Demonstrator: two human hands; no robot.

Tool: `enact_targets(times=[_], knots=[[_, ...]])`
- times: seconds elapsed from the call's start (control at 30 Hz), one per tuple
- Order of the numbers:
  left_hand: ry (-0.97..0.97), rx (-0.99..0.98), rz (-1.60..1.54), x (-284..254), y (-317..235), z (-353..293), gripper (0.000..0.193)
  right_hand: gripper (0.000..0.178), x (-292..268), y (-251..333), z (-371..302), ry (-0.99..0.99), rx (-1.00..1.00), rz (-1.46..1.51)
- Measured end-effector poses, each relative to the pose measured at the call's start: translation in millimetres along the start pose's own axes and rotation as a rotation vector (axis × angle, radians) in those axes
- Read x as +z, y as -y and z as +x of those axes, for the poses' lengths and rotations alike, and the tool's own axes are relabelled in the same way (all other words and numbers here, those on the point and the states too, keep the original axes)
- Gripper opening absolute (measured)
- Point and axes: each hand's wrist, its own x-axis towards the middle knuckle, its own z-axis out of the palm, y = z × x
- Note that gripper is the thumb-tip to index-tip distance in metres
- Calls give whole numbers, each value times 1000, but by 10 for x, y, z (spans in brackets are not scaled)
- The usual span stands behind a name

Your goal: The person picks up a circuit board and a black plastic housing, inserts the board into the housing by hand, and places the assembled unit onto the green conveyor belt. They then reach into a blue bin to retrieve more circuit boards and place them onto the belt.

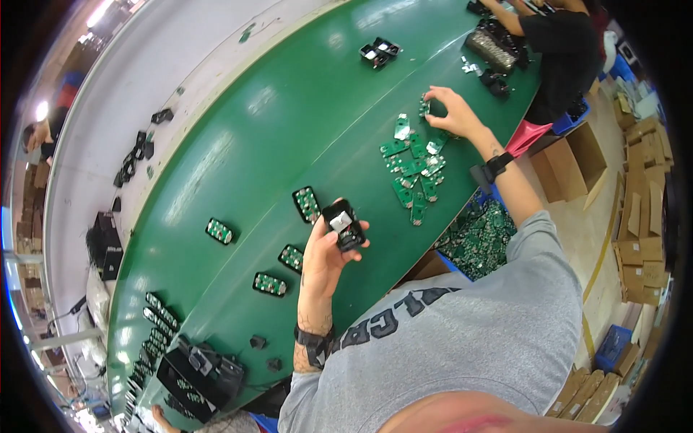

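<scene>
My left hand (323,261) is closed round a black plastic housing (344,225) with its open side up, showing a silvery-white piece inside. Up and to the right, my right hand (456,115) pinches a small green circuit board (424,107) between thumb and fingertips. Just below that hand lies a loose pile of green circuit boards (413,167) on the green table. Beside my left hand are black housings with green boards in them: one above (306,205), one at the wrist (291,257) and one lower left (270,283).
Farther left sits another filled housing (219,231). Black shells (380,53) lie at the far side. A bin of circuit boards (478,234) stands against the table's near edge, with a cardboard box (570,164) beyond. Rows of housings (154,335) line the lower left. A co-worker (563,50) works upper right.
</scene>
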Motion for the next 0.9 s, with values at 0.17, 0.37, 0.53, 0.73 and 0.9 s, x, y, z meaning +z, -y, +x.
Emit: enact_targets(times=[0.17, 0.37, 0.53, 0.73, 0.9], knots=[[-74, 68, 48, 123, -4, -8, 63, 39, 23, 25, -57, -12, 144, -30], [-145, 93, 133, 191, -51, 28, 59, 37, -83, 182, 20, 142, 224, -101], [-139, 187, 275, 234, -115, 112, 51, 41, -347, 1365, -7, -25, 82, 998], [-169, 203, 395, 395, -230, 121, 44, 43, -321, 2150, -321, -29, -210, 967], [-156, 222, 419, 325, -220, 40, 44, 49, -318, 2323, -274, -24, -391, 767]])
